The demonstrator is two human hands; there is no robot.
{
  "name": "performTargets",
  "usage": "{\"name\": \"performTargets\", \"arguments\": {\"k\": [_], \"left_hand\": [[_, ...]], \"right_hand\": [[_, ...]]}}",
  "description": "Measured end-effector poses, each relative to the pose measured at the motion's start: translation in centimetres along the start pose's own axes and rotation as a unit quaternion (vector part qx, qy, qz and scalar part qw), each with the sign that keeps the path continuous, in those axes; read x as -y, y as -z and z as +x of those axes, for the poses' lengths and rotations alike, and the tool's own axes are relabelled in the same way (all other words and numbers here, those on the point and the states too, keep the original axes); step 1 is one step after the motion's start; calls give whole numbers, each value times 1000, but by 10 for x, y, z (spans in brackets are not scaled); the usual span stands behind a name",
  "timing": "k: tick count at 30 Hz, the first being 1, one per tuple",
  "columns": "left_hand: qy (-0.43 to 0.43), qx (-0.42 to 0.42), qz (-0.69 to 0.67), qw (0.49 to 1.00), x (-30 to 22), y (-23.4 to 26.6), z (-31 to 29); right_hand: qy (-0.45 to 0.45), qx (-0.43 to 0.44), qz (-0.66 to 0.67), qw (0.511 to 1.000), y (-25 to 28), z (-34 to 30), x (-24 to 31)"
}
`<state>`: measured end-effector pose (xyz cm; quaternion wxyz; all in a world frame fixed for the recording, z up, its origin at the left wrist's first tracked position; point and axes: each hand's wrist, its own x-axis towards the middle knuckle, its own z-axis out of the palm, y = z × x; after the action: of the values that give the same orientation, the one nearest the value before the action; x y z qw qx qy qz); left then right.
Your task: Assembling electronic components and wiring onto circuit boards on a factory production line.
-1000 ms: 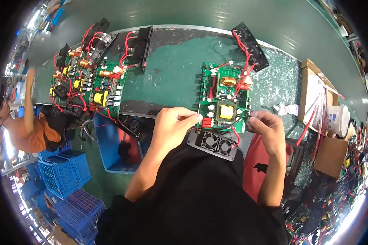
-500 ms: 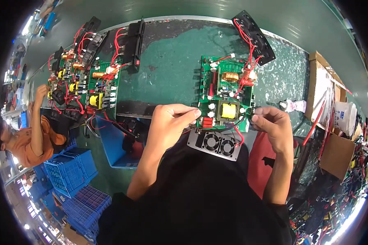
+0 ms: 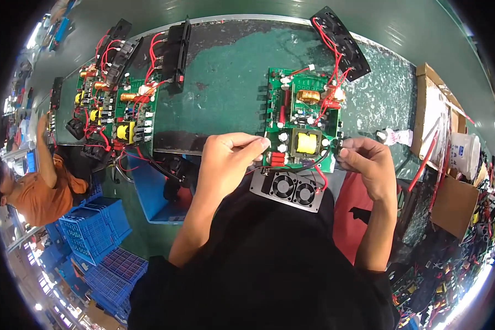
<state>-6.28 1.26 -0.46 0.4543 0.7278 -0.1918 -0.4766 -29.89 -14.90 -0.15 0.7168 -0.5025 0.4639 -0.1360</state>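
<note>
A green circuit board [image 3: 328, 129] lies at the front edge of the bench, carrying a yellow-wrapped transformer [image 3: 306, 143], copper coils and a row of black parts down each side. My left hand [image 3: 229, 162] pinches its lower left edge between thumb and forefinger. At the lower right edge, the fingers of my right hand [image 3: 370, 165] are closed on the board beside the black parts; their tips are partly hidden. Red wires run from the board up to a black panel [image 3: 341, 44]. Below the board hangs a grey metal plate with two fans [image 3: 294, 190], joined by wires.
More wired boards [image 3: 129, 124] with black panels stand at the left. A person in orange [image 3: 36, 190] works beyond them. Blue crates [image 3: 96, 231] stand on the floor at left. To the right are a small white bottle [image 3: 395, 137], a cardboard box [image 3: 426, 110] and a white tub [image 3: 463, 154].
Both my hands keep their grip at the board's edges, and the whole view has shifted slightly. At far left, the other person's hand and one board have moved away from the other boards.
</note>
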Motion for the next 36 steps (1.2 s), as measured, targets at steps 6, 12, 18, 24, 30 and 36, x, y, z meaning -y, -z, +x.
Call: {"name": "performTargets", "arguments": {"k": [6, 12, 18, 24, 30, 36], "left_hand": [[-27, -13, 12, 999, 6, -2, 2], [-27, -18, 23, 999, 5, -3, 3], [-22, -16, -30, 999, 1, -4, -3], [-23, -27, -32, 999, -3, -5, -1], [-10, -30, -40, 999, -5, -5, 0], [-9, -25, -38, 999, -5, -3, -1]], "right_hand": [[-2, -10, -32, 999, -8, 0, 3], [-2, -20, -80, 997, -8, 0, 7], [0, 2, -26, 1000, 0, 7, 9], [-24, 17, -28, 999, 2, 8, 13], [13, 4, -65, 998, -7, 5, 12], [9, -7, -152, 988, -13, 6, 19]]}}
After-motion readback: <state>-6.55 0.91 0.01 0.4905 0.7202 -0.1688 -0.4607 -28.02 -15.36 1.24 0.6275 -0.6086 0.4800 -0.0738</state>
